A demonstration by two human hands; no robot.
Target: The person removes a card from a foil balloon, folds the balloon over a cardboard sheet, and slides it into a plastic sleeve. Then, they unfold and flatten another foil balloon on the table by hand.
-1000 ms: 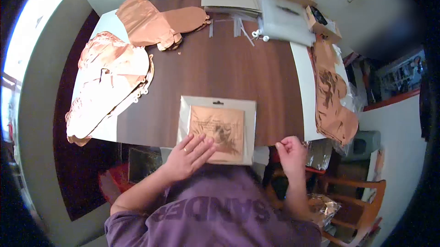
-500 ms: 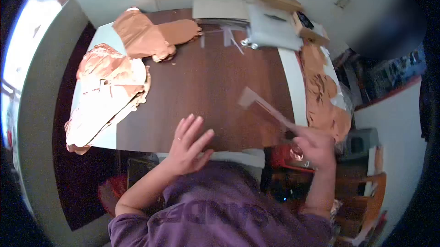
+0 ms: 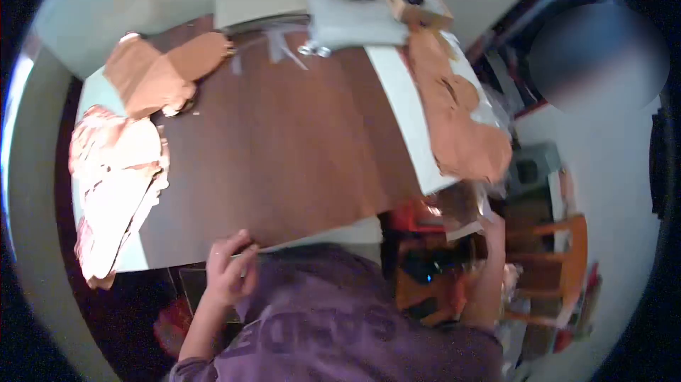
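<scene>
My left hand (image 3: 233, 268) is at the front edge of the dark brown table (image 3: 284, 148), its fingers curled; whether anything is in them is hidden. Off the table's right front corner, my right hand (image 3: 491, 229) holds a thin pale strip (image 3: 464, 231), blurred by motion. Flat brown cut pieces (image 3: 152, 77) lie at the back left of the table. More stacked brown pieces (image 3: 117, 169), brightly lit, rest along its left side. A long row of brown pieces (image 3: 457, 119) covers the right side.
Clear strips (image 3: 277, 45) lie near the back edge beside a white plastic packet (image 3: 355, 17). A small box (image 3: 418, 6) holds a dark object. A wooden chair (image 3: 571, 265) and a grey machine (image 3: 535, 169) stand at the right.
My right hand has moved from over the table's right front corner to beyond it, with the strip. My left hand has drawn back towards my body and its fingers have curled. The view has shifted.
</scene>
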